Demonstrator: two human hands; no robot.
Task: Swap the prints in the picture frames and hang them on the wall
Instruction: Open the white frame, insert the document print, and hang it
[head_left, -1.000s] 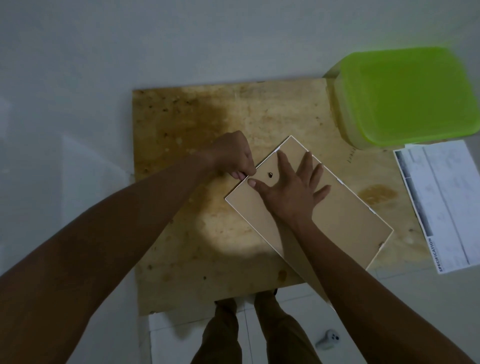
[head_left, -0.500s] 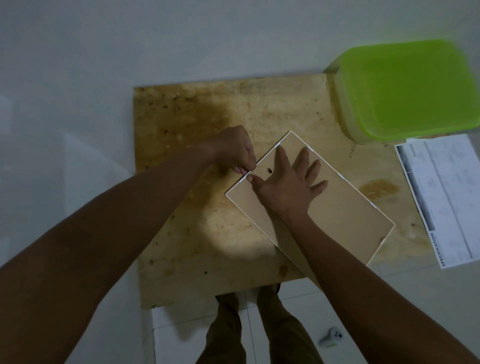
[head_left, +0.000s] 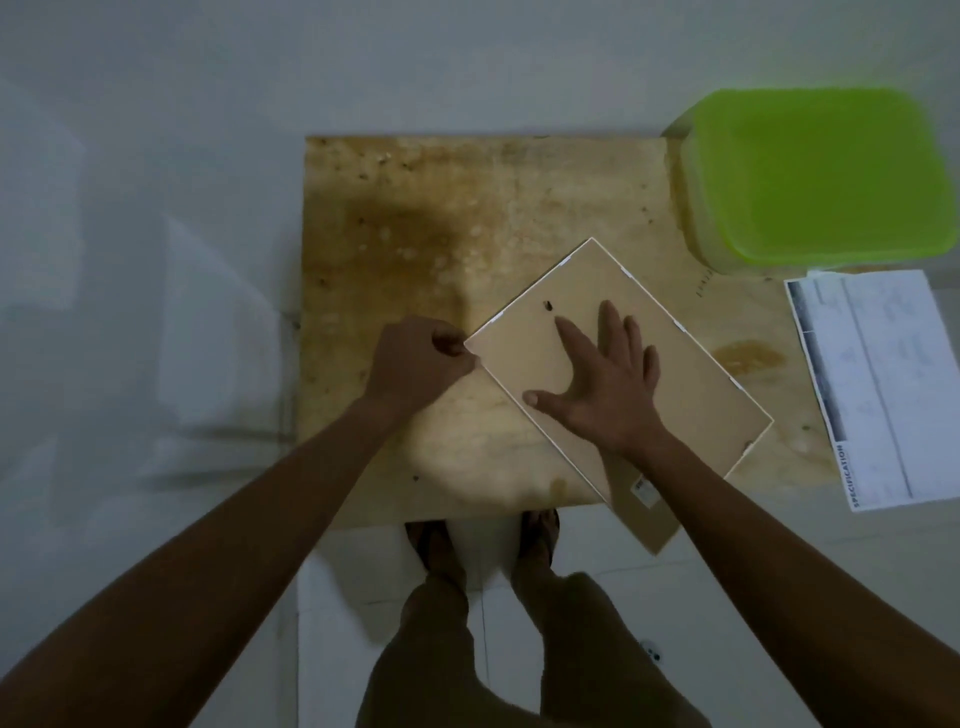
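A picture frame (head_left: 691, 379) lies face down and turned at an angle on a stained wooden board (head_left: 467, 208). Its tan backing shows, with a thin white rim and a small dark hanging hole (head_left: 547, 305). My right hand (head_left: 608, 384) presses flat on the backing with the fingers spread. My left hand (head_left: 421, 364) is curled at the frame's left corner, fingertips pinching the edge there. A second tan panel (head_left: 649, 525) sticks out from under the frame over the board's near edge, partly hidden by my right forearm.
A lime-green lidded plastic box (head_left: 821, 171) stands at the board's far right corner. A printed white sheet (head_left: 883, 384) lies to the right of the frame. My legs and feet are below the board's near edge, and a small white object (head_left: 652, 652) lies on the tiled floor.
My left hand slid from the frame's upper-left edge down to its left corner. My right hand shifted along the backing, away from the hanging hole. The view moved closer.
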